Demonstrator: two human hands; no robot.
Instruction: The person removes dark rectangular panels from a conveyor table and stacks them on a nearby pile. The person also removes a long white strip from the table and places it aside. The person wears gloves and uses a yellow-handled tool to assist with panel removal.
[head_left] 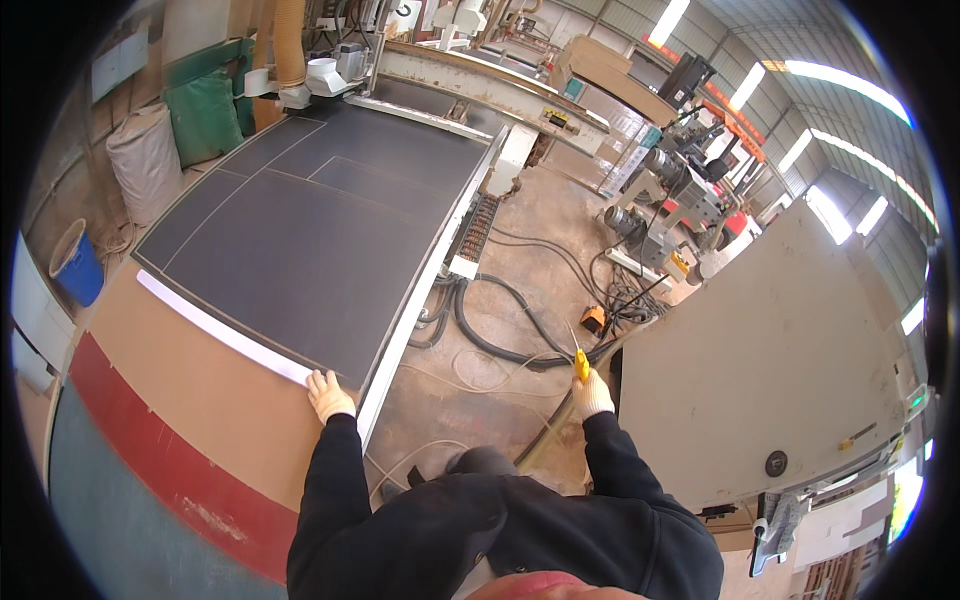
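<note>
My left hand, in a cream knit glove, is at the near right corner of a large dark board. Its fingers bend over the end of a long white strip that lies along the board's near edge. Part of the grip is hidden by the glove. Out over the floor on the right, my right hand, gloved the same way, is closed round a yellow air blow gun. A thin nozzle points up and away from it. Pale lines mark rectangles on the dark board.
A machine gantry spans the far end of the bed. Black cables and hoses lie on the floor beside an orange foot pedal. A grey cabinet stands close on my right. A blue bin and sacks line the left.
</note>
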